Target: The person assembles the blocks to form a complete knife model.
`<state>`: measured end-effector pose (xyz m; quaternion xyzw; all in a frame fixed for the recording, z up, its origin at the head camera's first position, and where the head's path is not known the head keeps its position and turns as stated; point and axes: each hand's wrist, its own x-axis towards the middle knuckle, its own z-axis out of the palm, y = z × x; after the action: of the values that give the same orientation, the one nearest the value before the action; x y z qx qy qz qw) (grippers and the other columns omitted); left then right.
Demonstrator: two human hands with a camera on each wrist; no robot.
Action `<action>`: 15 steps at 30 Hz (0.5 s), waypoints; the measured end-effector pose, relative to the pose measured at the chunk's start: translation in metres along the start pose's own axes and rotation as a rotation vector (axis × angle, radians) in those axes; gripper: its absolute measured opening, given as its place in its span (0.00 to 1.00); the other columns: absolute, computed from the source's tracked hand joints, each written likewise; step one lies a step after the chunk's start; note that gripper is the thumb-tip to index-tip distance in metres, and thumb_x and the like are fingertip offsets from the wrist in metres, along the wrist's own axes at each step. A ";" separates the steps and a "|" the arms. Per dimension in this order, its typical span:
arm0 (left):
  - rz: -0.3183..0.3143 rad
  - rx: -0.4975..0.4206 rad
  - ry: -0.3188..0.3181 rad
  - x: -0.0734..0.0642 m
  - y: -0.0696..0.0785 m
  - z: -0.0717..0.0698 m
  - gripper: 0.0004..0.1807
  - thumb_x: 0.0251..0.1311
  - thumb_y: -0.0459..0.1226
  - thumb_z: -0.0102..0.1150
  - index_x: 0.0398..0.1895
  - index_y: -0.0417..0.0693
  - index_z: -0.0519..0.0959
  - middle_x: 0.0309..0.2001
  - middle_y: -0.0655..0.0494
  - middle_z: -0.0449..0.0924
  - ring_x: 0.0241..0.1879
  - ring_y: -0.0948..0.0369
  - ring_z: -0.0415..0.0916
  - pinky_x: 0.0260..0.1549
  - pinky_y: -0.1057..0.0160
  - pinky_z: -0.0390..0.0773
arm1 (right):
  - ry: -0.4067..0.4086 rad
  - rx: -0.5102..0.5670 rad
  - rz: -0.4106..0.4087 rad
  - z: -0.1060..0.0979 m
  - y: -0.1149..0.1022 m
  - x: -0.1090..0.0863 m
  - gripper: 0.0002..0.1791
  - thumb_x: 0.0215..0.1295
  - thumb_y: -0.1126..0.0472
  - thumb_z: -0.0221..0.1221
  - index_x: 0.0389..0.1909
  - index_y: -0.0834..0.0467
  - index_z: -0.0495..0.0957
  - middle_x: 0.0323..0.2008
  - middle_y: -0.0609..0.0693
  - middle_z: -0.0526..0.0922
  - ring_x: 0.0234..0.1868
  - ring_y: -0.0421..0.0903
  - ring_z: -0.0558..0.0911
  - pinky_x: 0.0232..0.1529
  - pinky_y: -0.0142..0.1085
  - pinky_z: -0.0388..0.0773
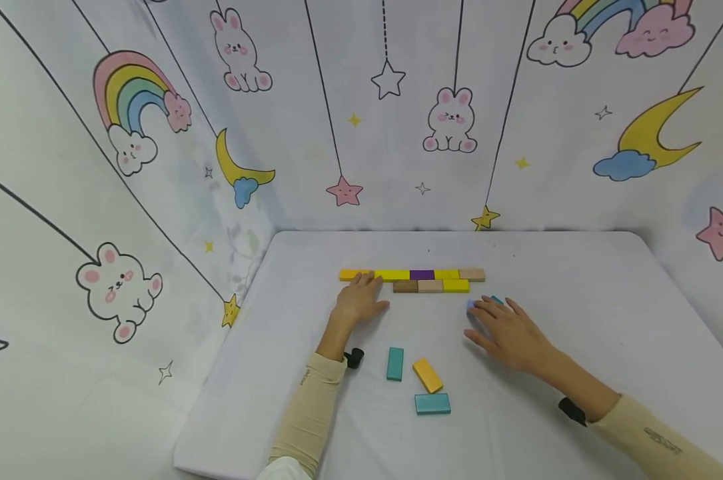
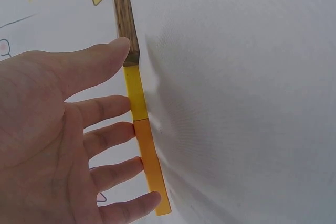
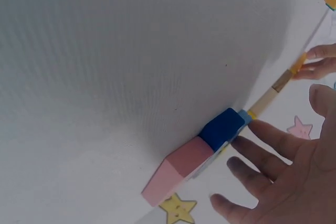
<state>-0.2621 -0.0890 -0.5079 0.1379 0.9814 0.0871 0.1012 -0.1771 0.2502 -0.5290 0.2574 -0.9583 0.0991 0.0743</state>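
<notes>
In the head view my left hand (image 1: 359, 300) rests at the left end of a row of wooden blocks, fingers spread. Its fingertips touch an orange block (image 2: 153, 166) and a yellow block (image 2: 136, 93) in the left wrist view, the thumb lying by a dark brown block (image 2: 126, 27). My right hand (image 1: 512, 335) is spread beside a few blocks right of the row, mostly covering them in the head view. The right wrist view shows these as a blue block (image 3: 223, 128), a pink block (image 3: 181, 166) and a light blue block (image 3: 244, 116), near or against its fingertips.
A purple block (image 1: 422, 275) sits in the back row among yellow and tan ones. A shorter row with a light wood block (image 1: 430, 286) lies in front. Nearer are a teal block (image 1: 395, 364), an orange-yellow block (image 1: 428, 375) and another teal block (image 1: 432, 404).
</notes>
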 end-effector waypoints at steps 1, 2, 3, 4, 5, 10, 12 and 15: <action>0.000 -0.003 -0.001 0.000 0.000 0.000 0.38 0.74 0.56 0.58 0.81 0.53 0.63 0.83 0.49 0.53 0.82 0.47 0.48 0.73 0.40 0.64 | -0.004 0.004 0.003 0.000 0.000 0.001 0.31 0.75 0.41 0.60 0.65 0.61 0.79 0.67 0.61 0.79 0.72 0.63 0.72 0.72 0.70 0.60; 0.000 -0.005 -0.001 0.000 0.000 0.000 0.38 0.74 0.56 0.58 0.81 0.53 0.63 0.83 0.49 0.53 0.82 0.47 0.48 0.73 0.40 0.64 | -0.009 0.007 0.007 -0.001 0.000 0.002 0.31 0.75 0.41 0.59 0.65 0.62 0.79 0.67 0.62 0.79 0.72 0.63 0.72 0.72 0.71 0.59; 0.000 -0.005 -0.002 0.000 0.000 0.000 0.38 0.74 0.56 0.58 0.81 0.53 0.63 0.83 0.49 0.53 0.82 0.47 0.48 0.73 0.40 0.64 | -0.015 0.009 0.013 0.000 0.000 0.004 0.31 0.75 0.41 0.59 0.65 0.62 0.79 0.67 0.62 0.79 0.72 0.63 0.72 0.72 0.71 0.59; -0.001 -0.005 -0.003 0.000 0.000 0.001 0.38 0.74 0.56 0.58 0.81 0.53 0.63 0.83 0.50 0.53 0.82 0.47 0.48 0.73 0.40 0.65 | -0.024 0.010 0.022 0.000 0.000 0.005 0.32 0.75 0.41 0.59 0.66 0.62 0.78 0.67 0.62 0.78 0.73 0.64 0.71 0.72 0.71 0.59; -0.002 -0.004 -0.001 0.000 0.000 0.001 0.38 0.74 0.56 0.58 0.81 0.53 0.63 0.83 0.50 0.53 0.82 0.47 0.48 0.73 0.40 0.65 | -0.034 0.009 0.032 0.000 0.001 0.006 0.32 0.75 0.41 0.59 0.66 0.62 0.78 0.67 0.63 0.78 0.73 0.64 0.71 0.72 0.71 0.58; -0.011 0.003 0.000 0.001 0.001 0.002 0.38 0.74 0.56 0.58 0.82 0.54 0.63 0.83 0.50 0.53 0.82 0.47 0.48 0.73 0.40 0.65 | -0.076 0.015 0.077 0.002 0.004 0.011 0.34 0.75 0.40 0.60 0.68 0.63 0.75 0.70 0.64 0.75 0.74 0.65 0.69 0.73 0.72 0.55; -0.017 0.009 -0.014 0.002 0.000 0.002 0.39 0.74 0.56 0.56 0.82 0.54 0.61 0.83 0.51 0.52 0.82 0.47 0.46 0.74 0.40 0.64 | -0.075 0.014 0.082 0.002 0.005 0.012 0.35 0.75 0.40 0.60 0.69 0.63 0.75 0.70 0.65 0.74 0.74 0.65 0.69 0.72 0.72 0.55; -0.022 0.009 -0.033 0.004 -0.001 0.002 0.39 0.75 0.57 0.56 0.83 0.54 0.60 0.84 0.51 0.50 0.83 0.48 0.45 0.74 0.40 0.62 | -0.066 0.006 0.089 0.003 0.006 0.013 0.35 0.75 0.41 0.60 0.69 0.63 0.74 0.70 0.65 0.74 0.74 0.66 0.68 0.72 0.72 0.55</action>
<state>-0.2657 -0.0881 -0.5107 0.1290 0.9814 0.0794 0.1176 -0.1913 0.2483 -0.5301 0.2180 -0.9704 0.0967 0.0373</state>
